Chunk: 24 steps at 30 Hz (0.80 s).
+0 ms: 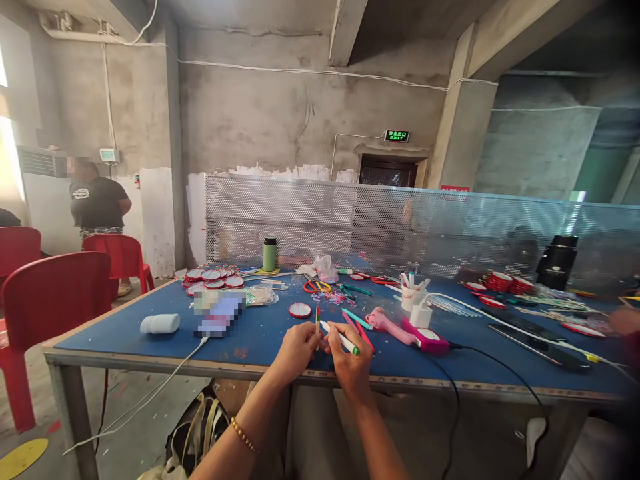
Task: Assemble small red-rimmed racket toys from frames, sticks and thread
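Observation:
My left hand [296,348] pinches a thin upright stick [317,319] with red and green tips, just above the near edge of the blue table [150,347]. My right hand [350,363] grips a white pen-like tool with a green end [341,339], its tip touching the stick. The two hands meet. A small red-rimmed round disc [300,310] lies just beyond them, with loose green and red sticks [357,320] to the right.
A pink glue gun [403,330] with a black cord lies right of my hands. Scissors [316,287], a white cup of sticks [411,293], a green bottle [269,255], stacked red discs [213,277], a white bottle [160,324], red chairs [50,293] and a standing person [96,200] at left.

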Each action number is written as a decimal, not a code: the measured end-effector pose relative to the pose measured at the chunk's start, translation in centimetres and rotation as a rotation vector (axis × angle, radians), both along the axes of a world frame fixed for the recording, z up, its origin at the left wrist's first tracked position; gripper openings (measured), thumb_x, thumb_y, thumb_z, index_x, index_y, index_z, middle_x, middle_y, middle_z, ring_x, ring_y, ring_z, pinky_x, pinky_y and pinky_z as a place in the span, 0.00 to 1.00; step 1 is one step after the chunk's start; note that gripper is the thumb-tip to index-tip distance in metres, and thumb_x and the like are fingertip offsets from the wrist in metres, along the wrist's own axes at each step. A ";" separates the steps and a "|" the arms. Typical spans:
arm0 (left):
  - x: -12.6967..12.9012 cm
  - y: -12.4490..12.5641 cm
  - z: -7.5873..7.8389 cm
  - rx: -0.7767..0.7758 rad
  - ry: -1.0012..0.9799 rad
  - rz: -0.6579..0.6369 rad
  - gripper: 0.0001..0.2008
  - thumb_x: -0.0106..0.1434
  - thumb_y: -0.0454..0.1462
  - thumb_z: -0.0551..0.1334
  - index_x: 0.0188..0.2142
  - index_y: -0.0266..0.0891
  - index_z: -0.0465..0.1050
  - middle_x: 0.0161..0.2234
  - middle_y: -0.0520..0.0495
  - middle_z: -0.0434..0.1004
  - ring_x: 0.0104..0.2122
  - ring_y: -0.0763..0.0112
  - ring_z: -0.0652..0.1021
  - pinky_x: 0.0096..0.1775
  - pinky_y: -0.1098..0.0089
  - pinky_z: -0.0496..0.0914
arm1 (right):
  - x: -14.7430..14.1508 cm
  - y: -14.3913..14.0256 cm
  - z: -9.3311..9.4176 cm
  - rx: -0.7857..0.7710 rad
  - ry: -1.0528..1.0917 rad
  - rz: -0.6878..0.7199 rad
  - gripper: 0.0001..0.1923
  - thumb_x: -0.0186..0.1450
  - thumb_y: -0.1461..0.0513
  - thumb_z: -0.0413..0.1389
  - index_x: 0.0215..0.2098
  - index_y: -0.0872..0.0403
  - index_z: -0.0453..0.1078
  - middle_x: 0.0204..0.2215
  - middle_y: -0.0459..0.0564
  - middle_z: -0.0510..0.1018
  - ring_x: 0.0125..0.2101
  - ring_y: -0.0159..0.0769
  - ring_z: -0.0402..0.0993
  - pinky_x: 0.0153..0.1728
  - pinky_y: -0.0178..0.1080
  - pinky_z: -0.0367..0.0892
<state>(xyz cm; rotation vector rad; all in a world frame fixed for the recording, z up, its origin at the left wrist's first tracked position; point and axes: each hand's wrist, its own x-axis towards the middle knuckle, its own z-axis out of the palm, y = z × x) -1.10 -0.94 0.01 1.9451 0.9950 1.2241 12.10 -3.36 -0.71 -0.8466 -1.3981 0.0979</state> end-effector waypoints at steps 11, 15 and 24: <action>0.1 -0.1 0.0 -0.006 -0.027 -0.021 0.13 0.62 0.41 0.53 0.26 0.38 0.69 0.23 0.52 0.75 0.19 0.74 0.70 0.25 0.74 0.61 | -0.1 0.3 0.0 0.014 -0.002 0.024 0.10 0.69 0.58 0.54 0.37 0.54 0.75 0.26 0.47 0.79 0.21 0.33 0.73 0.26 0.35 0.73; 0.1 -0.2 0.3 0.007 -0.008 -0.012 0.13 0.62 0.40 0.52 0.26 0.38 0.69 0.22 0.52 0.74 0.19 0.74 0.69 0.25 0.74 0.61 | 0.0 0.1 0.0 0.016 0.006 0.028 0.10 0.69 0.58 0.54 0.35 0.53 0.75 0.23 0.46 0.77 0.20 0.32 0.72 0.25 0.34 0.72; 0.0 -0.4 0.3 0.001 -0.002 -0.005 0.14 0.63 0.42 0.53 0.25 0.39 0.68 0.21 0.53 0.73 0.18 0.75 0.69 0.25 0.74 0.60 | 0.1 0.0 -0.3 0.045 -0.024 -0.022 0.09 0.69 0.59 0.54 0.33 0.53 0.74 0.24 0.45 0.78 0.21 0.32 0.73 0.26 0.34 0.70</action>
